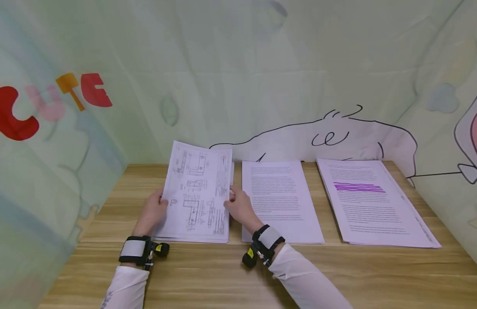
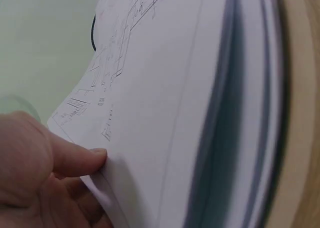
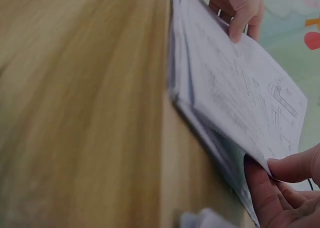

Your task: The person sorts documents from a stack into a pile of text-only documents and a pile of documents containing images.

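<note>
My left hand (image 1: 151, 210) pinches the left edge of a few sheets with technical drawings (image 1: 195, 189), its thumb on top in the left wrist view. At the opposite edge my right hand (image 1: 241, 208) pinches the same sheets between thumb and fingers (image 3: 262, 188). The drawing sheets tilt up off a paper stack (image 3: 197, 125), and a gap shows between them in both wrist views. How many sheets are held I cannot tell. Just right of my right hand lies a stack of printed text pages (image 1: 278, 201).
Farther right on the wooden table (image 1: 207, 274) is another text stack (image 1: 373, 206) with purple marker strokes across some lines. A printed cloth backdrop (image 1: 238, 86) hangs behind the table and at both sides. Each wrist wears a strapped camera.
</note>
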The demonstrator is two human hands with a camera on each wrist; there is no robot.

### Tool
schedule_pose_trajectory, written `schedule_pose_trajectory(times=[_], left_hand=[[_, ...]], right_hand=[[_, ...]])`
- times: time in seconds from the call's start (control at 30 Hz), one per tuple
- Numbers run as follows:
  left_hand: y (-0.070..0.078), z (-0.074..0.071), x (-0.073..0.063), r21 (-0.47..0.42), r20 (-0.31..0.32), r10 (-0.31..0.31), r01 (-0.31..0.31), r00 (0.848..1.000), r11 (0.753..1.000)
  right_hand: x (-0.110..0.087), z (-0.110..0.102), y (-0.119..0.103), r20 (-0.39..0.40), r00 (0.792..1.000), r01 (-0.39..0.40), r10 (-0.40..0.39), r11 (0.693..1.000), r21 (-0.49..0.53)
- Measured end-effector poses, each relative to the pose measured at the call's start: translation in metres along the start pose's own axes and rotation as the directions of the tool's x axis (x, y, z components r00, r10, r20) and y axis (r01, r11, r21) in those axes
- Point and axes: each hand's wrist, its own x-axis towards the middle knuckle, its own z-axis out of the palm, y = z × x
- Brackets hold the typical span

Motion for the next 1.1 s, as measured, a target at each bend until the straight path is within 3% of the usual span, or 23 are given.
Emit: schedule_pose_trajectory(times=[0.23,0.53,0.87,1.1], left_hand=[[-0.010,0.008,0.004,0.035,-0.040,-0.027,0.028,0.999,0.999],[-0.008,0.011,0.003,0.043,-0.088,-0.054,0.058,0.995,0.997],[-0.008,0.011,0.002,0.081,-0.060,-0.074,0.079,0.995,0.994],[-0.002,0.001,-0.003,0.082,0.002,-0.080,0.079,0.997,0.993]], right_hand=[[0.001,0.004,0.006,-0.042,0.999,-0.025,0.024,0.999,-0.040],[-0.004,0.007,0.004,-0.089,0.996,-0.002,-0.015,0.981,-0.193],[-0.010,0.004,-0.001,-0.091,0.996,-0.008,-0.017,0.962,-0.273],[-0.014,-0.004,-0.007,-0.027,0.999,0.011,-0.019,0.961,-0.278]])
